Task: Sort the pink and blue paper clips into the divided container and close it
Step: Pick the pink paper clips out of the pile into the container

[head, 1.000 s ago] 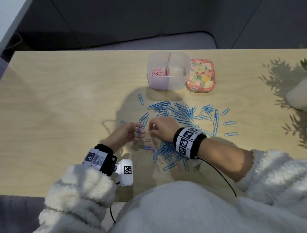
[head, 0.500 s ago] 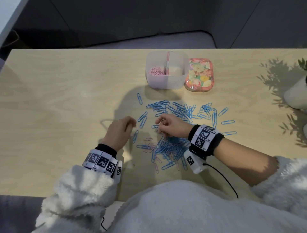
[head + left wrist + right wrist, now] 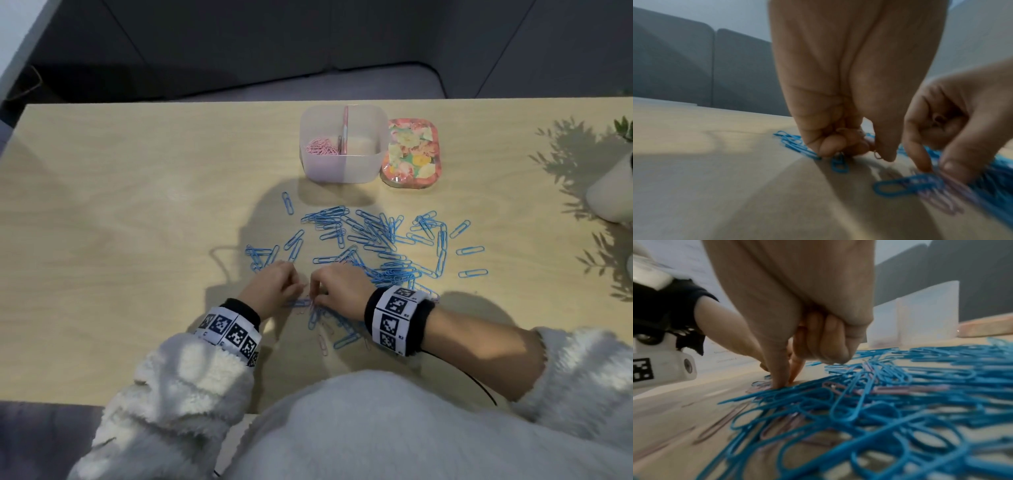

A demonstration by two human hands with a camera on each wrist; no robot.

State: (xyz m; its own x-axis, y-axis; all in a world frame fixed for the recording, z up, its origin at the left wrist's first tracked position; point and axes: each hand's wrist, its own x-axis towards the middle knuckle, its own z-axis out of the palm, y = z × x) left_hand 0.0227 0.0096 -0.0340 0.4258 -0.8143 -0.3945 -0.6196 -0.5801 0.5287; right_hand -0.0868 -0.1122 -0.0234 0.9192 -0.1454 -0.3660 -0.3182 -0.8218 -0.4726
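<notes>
Blue paper clips (image 3: pixel 376 246) lie scattered over the middle of the wooden table (image 3: pixel 120 205), with a few pink paper clips (image 3: pixel 900 388) mixed into the near pile. The clear divided container (image 3: pixel 339 171) stands open at the back, pink clips (image 3: pixel 320 147) in its left compartment. Its floral lid (image 3: pixel 411 154) lies to its right. My left hand (image 3: pixel 859 151) hovers low over the table, fingers curled around pink clips. My right hand (image 3: pixel 785 382), close beside it, pinches a pink clip (image 3: pixel 941 194) on the table between thumb and index finger.
A white plant pot (image 3: pixel 613 192) stands at the table's right edge and throws leaf shadows. A grey sofa (image 3: pixel 308 51) runs behind the table. My fluffy white sleeves (image 3: pixel 191 387) hang over the near edge.
Both hands have drawn back toward me and closed in on each other. The right hand has left the blue pile and come down on the near mixed clips.
</notes>
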